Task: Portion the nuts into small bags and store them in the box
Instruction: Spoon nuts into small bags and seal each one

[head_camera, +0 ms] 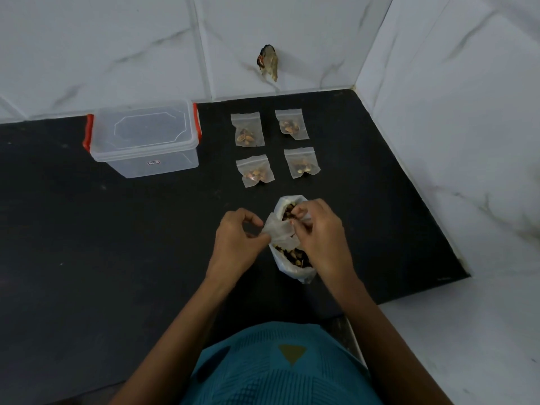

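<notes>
Left hand (236, 244) pinches the left lip of an empty small zip bag (280, 232), fingers curled. Right hand (321, 238) is curled too, with its tips at the bag's right lip. It looks like it's pinching that lip open, but it may be holding a nut or two. Hard to tell.

All this is directly over the open bulk bag (295, 271), which sits mid-countertop (117, 229) towards the near edge. The loose nuts (295, 255) are visible inside.

Four filled bags sit two by two near the far right corner: (248, 130), (292, 125), (254, 171), (302, 162). The clear box (143, 138) with red latches is by the far edge, left of them, with its lid on. Nothing is stored yet.

Risks:
- The small bag is thin film held only at its edges. If either pinch slips, the mouth collapses and nuts miss it. Over the bulk bag they fall back in, but any drift sideways puts them on the counter.
- The bulk bag is soft and slouching, and nothing holds it. A nudge from the right wrist could tip it and spill nuts towards the near edge.
- A bag that isn't fully zipped will leak once it's dropped into the box.
- The box lid still has to come off, which probably needs both hands, so the small bag goes down first.
</notes>
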A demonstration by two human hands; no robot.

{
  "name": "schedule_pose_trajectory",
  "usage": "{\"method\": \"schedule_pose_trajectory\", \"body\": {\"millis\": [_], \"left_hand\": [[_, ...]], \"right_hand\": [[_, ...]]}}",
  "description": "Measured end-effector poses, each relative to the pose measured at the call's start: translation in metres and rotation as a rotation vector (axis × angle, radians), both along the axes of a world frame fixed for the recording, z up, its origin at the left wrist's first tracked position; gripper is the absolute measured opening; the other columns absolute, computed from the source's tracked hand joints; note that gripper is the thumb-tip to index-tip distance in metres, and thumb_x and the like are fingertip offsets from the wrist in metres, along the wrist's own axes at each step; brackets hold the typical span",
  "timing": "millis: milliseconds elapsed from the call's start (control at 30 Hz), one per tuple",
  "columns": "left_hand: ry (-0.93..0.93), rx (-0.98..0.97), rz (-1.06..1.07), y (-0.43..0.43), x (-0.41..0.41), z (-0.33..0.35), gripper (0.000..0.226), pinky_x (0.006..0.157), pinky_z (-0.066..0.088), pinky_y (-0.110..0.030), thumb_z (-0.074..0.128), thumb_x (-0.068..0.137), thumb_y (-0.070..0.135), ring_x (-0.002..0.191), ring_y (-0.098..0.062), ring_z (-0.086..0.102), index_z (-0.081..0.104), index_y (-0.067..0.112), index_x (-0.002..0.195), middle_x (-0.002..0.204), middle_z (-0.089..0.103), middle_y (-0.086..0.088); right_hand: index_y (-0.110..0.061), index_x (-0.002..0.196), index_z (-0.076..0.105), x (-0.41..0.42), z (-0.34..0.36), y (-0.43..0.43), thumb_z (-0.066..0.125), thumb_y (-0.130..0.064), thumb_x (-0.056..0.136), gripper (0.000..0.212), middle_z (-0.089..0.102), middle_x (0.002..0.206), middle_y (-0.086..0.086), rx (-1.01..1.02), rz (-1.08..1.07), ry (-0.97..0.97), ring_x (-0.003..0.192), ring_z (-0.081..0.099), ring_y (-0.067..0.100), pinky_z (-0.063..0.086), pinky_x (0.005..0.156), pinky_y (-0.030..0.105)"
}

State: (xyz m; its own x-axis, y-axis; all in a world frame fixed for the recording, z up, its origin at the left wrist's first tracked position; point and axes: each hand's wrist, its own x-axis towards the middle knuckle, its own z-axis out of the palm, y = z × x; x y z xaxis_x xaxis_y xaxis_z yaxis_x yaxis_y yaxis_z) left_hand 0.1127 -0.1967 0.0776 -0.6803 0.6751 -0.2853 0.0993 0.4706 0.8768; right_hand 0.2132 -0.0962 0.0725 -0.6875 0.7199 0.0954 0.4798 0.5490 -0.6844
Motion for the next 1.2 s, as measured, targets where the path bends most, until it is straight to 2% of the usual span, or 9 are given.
{"method": "schedule_pose_trajectory", "body": {"millis": [133, 267, 400, 567, 667, 833, 933, 1033, 1200], "left_hand": [[0.033, 0.093, -0.066, 0.002, 0.003, 0.004, 0.031, 0.067, 0.051, -0.012, 0.062, 0.081, 0.002, 0.078, -0.006, 0.059, 0.049, 0.03, 0.088, 0.108, 0.045, 0.008], [0.028, 0.186, -0.046, 0.004, 0.01, 0.005, 0.027, 0.068, 0.047, -0.005, 0.06, 0.084, 0.003, 0.08, 0.001, 0.058, 0.053, 0.027, 0.093, 0.096, 0.054, 0.013], [0.088, 0.23, -0.015, 0.004, 0.017, 0.004, 0.033, 0.068, 0.048, -0.006, 0.062, 0.082, 0.001, 0.078, -0.002, 0.06, 0.051, 0.029, 0.093, 0.106, 0.053, 0.006], [0.22, 0.235, -0.068, 0.004, 0.017, 0.001, 0.044, 0.069, 0.046, -0.006, 0.065, 0.078, -0.003, 0.077, -0.005, 0.058, 0.047, 0.036, 0.09, 0.107, 0.049, 0.007], [0.254, 0.257, -0.233, 0.003, 0.008, -0.003, 0.042, 0.084, 0.039, -0.003, 0.065, 0.078, 0.001, 0.097, 0.002, 0.05, 0.05, 0.029, 0.106, 0.109, 0.041, 0.02], [0.306, 0.227, -0.445, -0.005, 0.003, -0.022, 0.085, 0.106, 0.009, -0.002, 0.072, 0.064, 0.033, 0.131, 0.003, 0.018, 0.022, 0.033, 0.132, 0.135, 0.021, 0.025], [0.379, 0.251, -0.301, 0.002, 0.015, -0.033, 0.092, 0.116, 0.01, -0.027, 0.063, 0.063, 0.052, 0.135, -0.005, 0.015, 0.018, 0.026, 0.138, 0.14, 0.027, 0.01], [0.448, 0.294, -0.187, 0.008, 0.023, -0.042, 0.079, 0.107, 0.028, -0.058, 0.062, 0.071, 0.042, 0.131, -0.016, 0.029, 0.023, 0.023, 0.137, 0.136, 0.037, 0.0], [0.363, 0.328, -0.061, 0.01, 0.022, -0.04, 0.063, 0.11, 0.027, -0.053, 0.072, 0.071, 0.028, 0.118, 0.009, 0.034, 0.041, 0.022, 0.125, 0.121, 0.039, 0.024]], "right_hand": [[-0.004, 0.093, 0.067, 0.002, 0.004, 0.001, 0.055, 0.003, 0.084, 0.016, 0.054, 0.108, 0.008, 0.133, 0.127, -0.096, 0.087, 0.057, 0.016, 0.046, 0.072, 0.024], [-0.003, 0.113, 0.063, -0.001, 0.009, -0.004, 0.049, -0.002, 0.09, 0.027, 0.053, 0.116, 0.005, 0.037, 0.111, -0.081, 0.101, 0.054, 0.013, 0.047, 0.085, 0.027], [-0.008, 0.125, 0.054, -0.002, 0.011, -0.006, 0.059, -0.019, 0.088, 0.038, 0.044, 0.127, -0.001, 0.002, 0.119, -0.162, 0.11, 0.047, 0.011, 0.038, 0.081, 0.017], [-0.008, 0.127, 0.05, 0.0, 0.013, -0.005, 0.064, -0.019, 0.084, 0.047, 0.038, 0.13, 0.001, -0.036, 0.165, -0.188, 0.111, 0.047, 0.011, 0.039, 0.075, 0.009], [-0.011, 0.131, 0.046, 0.0, 0.019, -0.004, 0.062, -0.019, 0.086, 0.049, 0.036, 0.131, 0.0, -0.091, 0.143, -0.227, 0.108, 0.049, 0.012, 0.044, 0.085, 0.022], [-0.012, 0.128, 0.048, 0.001, 0.024, -0.004, 0.066, -0.019, 0.083, 0.048, 0.039, 0.127, -0.003, -0.12, 0.095, -0.21, 0.104, 0.048, 0.009, 0.044, 0.084, 0.024], [-0.014, 0.126, 0.049, -0.003, 0.026, -0.012, 0.065, -0.02, 0.084, 0.045, 0.042, 0.125, -0.005, -0.122, 0.094, -0.183, 0.095, 0.045, 0.002, 0.045, 0.087, 0.026], [-0.017, 0.126, 0.05, -0.006, 0.027, -0.02, 0.061, -0.022, 0.086, 0.043, 0.044, 0.125, -0.006, -0.103, 0.079, -0.155, 0.099, 0.048, 0.002, 0.044, 0.093, 0.027], [-0.016, 0.113, 0.057, -0.005, 0.028, -0.023, 0.063, -0.021, 0.086, 0.029, 0.049, 0.107, -0.011, -0.126, 0.038, -0.092, 0.087, 0.047, -0.002, 0.044, 0.084, 0.018]]}}
